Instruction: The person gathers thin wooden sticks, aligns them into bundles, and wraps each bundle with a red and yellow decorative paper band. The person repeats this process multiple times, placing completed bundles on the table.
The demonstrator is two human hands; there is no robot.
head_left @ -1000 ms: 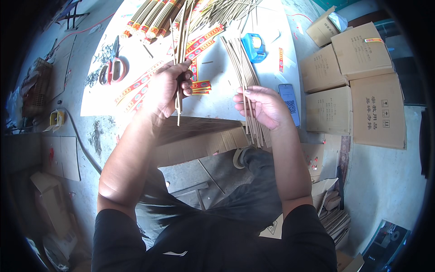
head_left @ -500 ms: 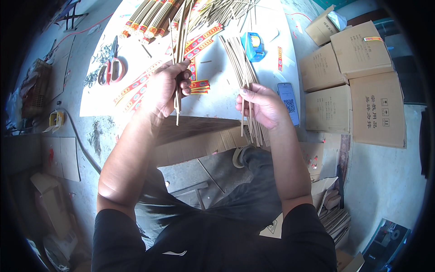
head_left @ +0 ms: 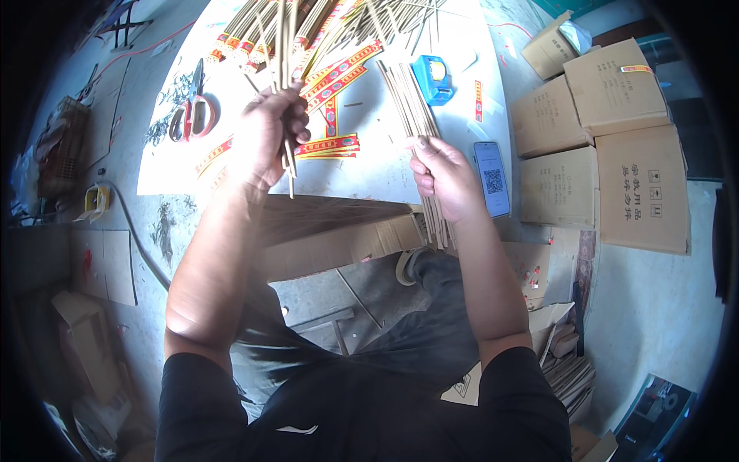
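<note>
Holding thin sticks (head_left: 286,46) in my left hand (head_left: 265,138) and another bundle (head_left: 412,108) in my right hand (head_left: 446,177) above the surface (head_left: 369,165); both grips closed. They look light, brittle; I'd hold mid-length.

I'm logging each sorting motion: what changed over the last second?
The right hand drew back slightly toward the table edge, gripping its stick bundle throughout. The left hand kept its few sticks raised. Scissors, phone and boxes stayed put.

Tan sticks (head_left: 419,131), red-yellow paper bands (head_left: 327,145)
</note>
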